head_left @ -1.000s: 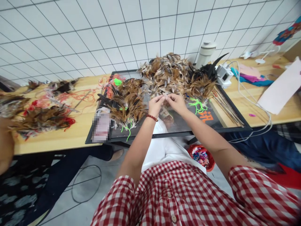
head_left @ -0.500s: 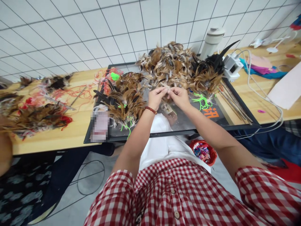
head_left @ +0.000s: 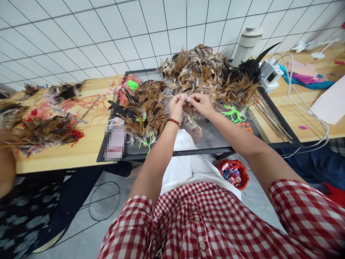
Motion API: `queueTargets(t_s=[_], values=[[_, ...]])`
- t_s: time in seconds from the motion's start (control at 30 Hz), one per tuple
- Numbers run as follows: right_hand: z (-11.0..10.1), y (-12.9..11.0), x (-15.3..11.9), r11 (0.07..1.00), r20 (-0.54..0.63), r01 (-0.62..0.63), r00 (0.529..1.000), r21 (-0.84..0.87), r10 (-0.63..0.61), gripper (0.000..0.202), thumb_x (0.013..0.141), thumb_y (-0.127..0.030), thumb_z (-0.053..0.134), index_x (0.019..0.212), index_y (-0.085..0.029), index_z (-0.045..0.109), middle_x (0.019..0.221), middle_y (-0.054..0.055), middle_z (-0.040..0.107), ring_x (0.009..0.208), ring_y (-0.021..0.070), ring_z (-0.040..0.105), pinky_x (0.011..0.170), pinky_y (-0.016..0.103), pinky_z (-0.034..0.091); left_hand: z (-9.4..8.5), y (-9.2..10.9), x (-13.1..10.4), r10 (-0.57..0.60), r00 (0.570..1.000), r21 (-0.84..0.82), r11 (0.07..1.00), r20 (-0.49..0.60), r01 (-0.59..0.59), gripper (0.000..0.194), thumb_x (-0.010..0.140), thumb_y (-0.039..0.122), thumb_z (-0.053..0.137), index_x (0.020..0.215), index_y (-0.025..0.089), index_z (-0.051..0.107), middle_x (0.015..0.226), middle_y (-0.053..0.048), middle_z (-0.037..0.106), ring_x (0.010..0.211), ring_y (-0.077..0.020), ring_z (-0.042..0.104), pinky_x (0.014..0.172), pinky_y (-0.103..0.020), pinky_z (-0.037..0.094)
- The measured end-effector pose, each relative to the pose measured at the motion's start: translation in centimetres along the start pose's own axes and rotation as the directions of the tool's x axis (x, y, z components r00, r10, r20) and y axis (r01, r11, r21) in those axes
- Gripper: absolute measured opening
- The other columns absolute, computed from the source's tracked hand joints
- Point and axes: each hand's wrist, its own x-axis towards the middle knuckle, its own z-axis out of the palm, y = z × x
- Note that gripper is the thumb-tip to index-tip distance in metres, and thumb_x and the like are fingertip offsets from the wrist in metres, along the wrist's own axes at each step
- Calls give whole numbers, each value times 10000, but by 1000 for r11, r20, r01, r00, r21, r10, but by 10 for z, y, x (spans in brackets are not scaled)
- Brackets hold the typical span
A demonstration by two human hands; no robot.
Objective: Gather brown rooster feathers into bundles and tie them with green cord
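Observation:
Over the middle of the dark framed tray (head_left: 210,138), my left hand (head_left: 177,106) is closed in a pinch, a beaded bracelet at its wrist. Close against it, my right hand (head_left: 201,104) pinches too, the fingertips of both meeting. Between them is a small pale bit that looks like feathers, mostly hidden by the fingers. Behind the hands rises a large heap of brown and pale feathers (head_left: 196,70). A second pile of brown feathers (head_left: 147,104) with green ties lies left of my left hand. Bright green strings (head_left: 234,114) rest to the right.
A pale bottle (head_left: 246,45), black feathers (head_left: 246,73) and a white charger (head_left: 270,75) stand at the back right. Thin sticks (head_left: 275,117) lie on the tray's right side. A red basket (head_left: 244,180) of scraps sits below. Another person's arm (head_left: 5,165) is at far left.
Both hands have shifted slightly left and up, still pinched together; my left hand has turned to a more curled grip. The whole view has moved slightly.

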Motion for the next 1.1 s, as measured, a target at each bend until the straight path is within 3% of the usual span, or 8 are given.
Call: queueTargets(t_s=[0.2, 0.5, 0.67, 0.73, 0.83, 0.9, 0.97, 1.1], values=[[-10, 37, 43, 997, -133, -58, 989, 53, 65, 555, 724, -785, 725, 674, -236, 663, 662, 17, 685, 648, 166, 577, 731, 342, 517, 0, 22, 31, -77, 986, -221, 974, -149, 43, 226, 985, 209, 682, 809, 216, 541, 727, 35, 698, 659, -79, 670, 722, -220, 527], [-12, 46, 71, 991, -201, -69, 979, -117, 44, 246, 831, -443, 671, 716, -228, 698, 692, 22, 727, 703, 196, 651, 804, 357, 544, -16, 29, 22, -180, 983, -300, 940, -31, 163, 329, 922, 203, 773, 809, 227, 465, 590, 110, 489, 501, -34, 503, 524, -167, 392], [-15, 22, 30, 919, 75, 199, 980, -342, -184, 292, 894, -458, 627, 876, -217, 789, 922, 103, 834, 883, 246, 731, 910, 401, 540, -21, 31, 20, -168, 986, -305, 939, -4, 159, 328, 912, 208, 785, 803, 225, 476, 591, 103, 485, 470, -26, 454, 477, -160, 339], [-14, 9, 6, 850, 300, 395, 906, -348, -298, 347, 949, -499, 600, 933, -217, 801, 956, 112, 839, 923, 252, 736, 932, 416, 519, -22, 31, 22, -151, 988, -315, 938, 16, 148, 349, 894, 218, 811, 787, 223, 479, 599, 99, 477, 464, -22, 435, 462, -160, 322], [-8, -5, -19, 715, 632, 654, 668, -247, -393, 371, 987, -517, 604, 1115, -233, 805, 1189, 109, 835, 1193, 287, 698, 1058, 471, 426, -23, 34, 22, -142, 989, -359, 922, 33, 144, 339, 899, 205, 808, 776, 217, 492, 619, 92, 472, 457, -17, 407, 446, -160, 304], [-4, -6, -22, 660, 741, 714, 569, -232, -356, 355, 1029, -474, 566, 1172, -250, 801, 1278, 92, 822, 1319, 304, 635, 1093, 504, 359, -21, 38, 19, -156, 987, -386, 909, 38, 159, 306, 931, 183, 767, 777, 215, 504, 632, 87, 474, 447, -16, 380, 432, -166, 286], [-3, -1, -14, 656, 728, 670, 634, -348, -261, 332, 1047, -387, 532, 1172, -249, 807, 1312, 94, 816, 1361, 322, 599, 1085, 529, 326, -18, 43, 15, -184, 982, -394, 899, 53, 190, 268, 977, 160, 694, 781, 212, 519, 639, 79, 479, 432, -19, 349, 414, -177, 266], [-19, 16, 13, 691, 423, 342, 904, -637, -58, 321, 986, -304, 588, 1183, -196, 817, 1355, 147, 796, 1315, 376, 615, 1056, 563, 342, -9, 48, 7, -223, 970, -368, 898, 99, 244, 274, 1038, 131, 571, 777, 199, 517, 631, 72, 477, 406, -11, 303, 391, -166, 224]])
